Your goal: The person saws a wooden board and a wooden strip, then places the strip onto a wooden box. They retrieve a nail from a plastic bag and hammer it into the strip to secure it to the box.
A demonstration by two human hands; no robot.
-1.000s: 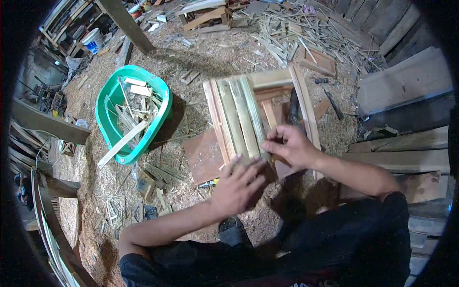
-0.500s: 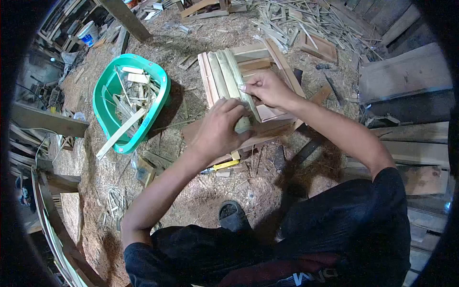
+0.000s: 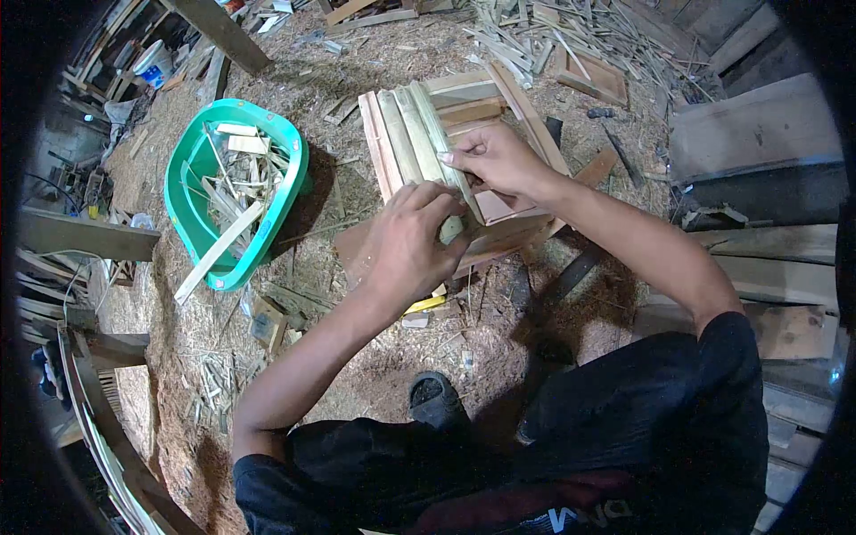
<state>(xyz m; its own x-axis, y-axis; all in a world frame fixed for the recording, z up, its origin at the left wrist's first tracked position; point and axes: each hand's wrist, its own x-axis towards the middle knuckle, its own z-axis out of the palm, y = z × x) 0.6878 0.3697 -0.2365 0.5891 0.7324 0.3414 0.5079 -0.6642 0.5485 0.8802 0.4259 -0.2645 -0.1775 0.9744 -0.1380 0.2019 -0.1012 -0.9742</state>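
Note:
A wooden frame (image 3: 538, 134) lies on the floor ahead, with several pale wooden slats (image 3: 406, 134) side by side over its left part. My right hand (image 3: 495, 165) pinches the edge of the rightmost slat (image 3: 434, 125), thumb on top. Curled over the near ends of the slats is my left hand (image 3: 415, 232), its fingers bent round them; its fingertips are partly hidden. A yellow-handled tool (image 3: 425, 304) lies on the floor just below my left hand.
To the left stands a green tub (image 3: 303, 169) of wood scraps, one long strip leaning over its rim. Wood offcuts (image 3: 526, 45) are heaped at the back right. A wooden post (image 3: 218, 36) rises at the back left. Boards (image 3: 758, 125) line the right side.
The view has shifted slightly. Both hands stay on the slats in nearly the same pose, with my left hand covering more of the yellow-handled tool.

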